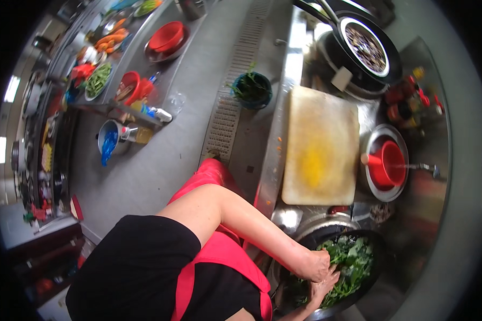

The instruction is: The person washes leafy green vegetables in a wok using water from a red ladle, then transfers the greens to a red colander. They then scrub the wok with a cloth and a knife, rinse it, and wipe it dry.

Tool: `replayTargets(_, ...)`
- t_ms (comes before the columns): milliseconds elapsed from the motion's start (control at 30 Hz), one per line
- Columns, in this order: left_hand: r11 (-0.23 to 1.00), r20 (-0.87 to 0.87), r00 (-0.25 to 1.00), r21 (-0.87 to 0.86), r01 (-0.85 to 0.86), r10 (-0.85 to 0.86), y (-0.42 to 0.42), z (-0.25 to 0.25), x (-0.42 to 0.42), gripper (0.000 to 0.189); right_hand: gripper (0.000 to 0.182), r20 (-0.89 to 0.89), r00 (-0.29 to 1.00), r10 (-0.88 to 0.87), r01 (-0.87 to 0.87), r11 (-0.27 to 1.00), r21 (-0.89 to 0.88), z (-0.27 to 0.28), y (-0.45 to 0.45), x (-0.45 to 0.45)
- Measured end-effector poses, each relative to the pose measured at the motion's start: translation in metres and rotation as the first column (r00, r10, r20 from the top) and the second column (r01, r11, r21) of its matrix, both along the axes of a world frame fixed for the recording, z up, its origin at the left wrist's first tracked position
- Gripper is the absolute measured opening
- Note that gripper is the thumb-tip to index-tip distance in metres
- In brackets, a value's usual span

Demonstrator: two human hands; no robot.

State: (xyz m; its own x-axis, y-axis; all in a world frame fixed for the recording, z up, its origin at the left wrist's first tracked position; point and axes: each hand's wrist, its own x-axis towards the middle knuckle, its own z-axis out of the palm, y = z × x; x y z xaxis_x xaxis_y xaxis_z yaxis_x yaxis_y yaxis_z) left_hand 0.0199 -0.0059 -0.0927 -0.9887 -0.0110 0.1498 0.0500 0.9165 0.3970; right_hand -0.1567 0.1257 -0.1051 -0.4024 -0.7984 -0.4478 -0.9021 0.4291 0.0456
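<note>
Leafy greens (351, 261) lie in a dark wok-like pan (371, 281) at the lower right, with wet-looking leaves. My left hand (319, 265) reaches down into it with fingers curled around some of the greens. Against it, from the bottom edge, comes my right hand (323, 285), fingers stretched over the leaves; its palm is hidden. The two hands overlap or touch. Just beyond the pan lies a stained white cutting board (323, 148) with a yellow patch.
A metal basin (379, 192) holds a red plastic dipper (389, 164) beneath a faucet (423, 167). Farther up, a white-rimmed bowl (364, 46) sits in a black wok (393, 64). On the floor stands a bucket of greens (251, 90). Vegetables and red bowls (166, 36) crowd the opposite counter.
</note>
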Motion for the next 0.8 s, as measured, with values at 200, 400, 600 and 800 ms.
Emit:
replayTargets(200, 0.987, -0.391, 0.915, -0.069, -0.143, 0.105, -0.053, 0.006, 0.099, 0.016, 0.092, -0.227, 0.954, -0.197, 0.227, 0.967, 0.116, -0.043, -0.030, -0.020)
replayTargets(400, 0.933, -0.284, 0.889, 0.108, -0.343, 0.359, -0.139, -0.012, 0.280, 0.008, 0.060, -0.317, 0.933, -0.172, 0.259, 0.931, 0.257, -0.116, 0.048, -0.145)
replayTargets(600, 0.692, 0.176, 0.692, 0.073, -0.718, 0.700, -0.123, -0.061, 0.540, 0.013, 0.021, -0.419, 0.902, 0.104, -0.028, 0.983, 0.183, 0.086, -0.144, 0.142)
replayTargets(800, 0.520, 0.209, 0.484, -0.183, -0.834, 0.850, -0.149, -0.085, 0.733, 0.015, 0.021, -0.246, 0.940, 0.235, -0.299, 0.915, -0.272, 0.074, -0.240, 0.314)
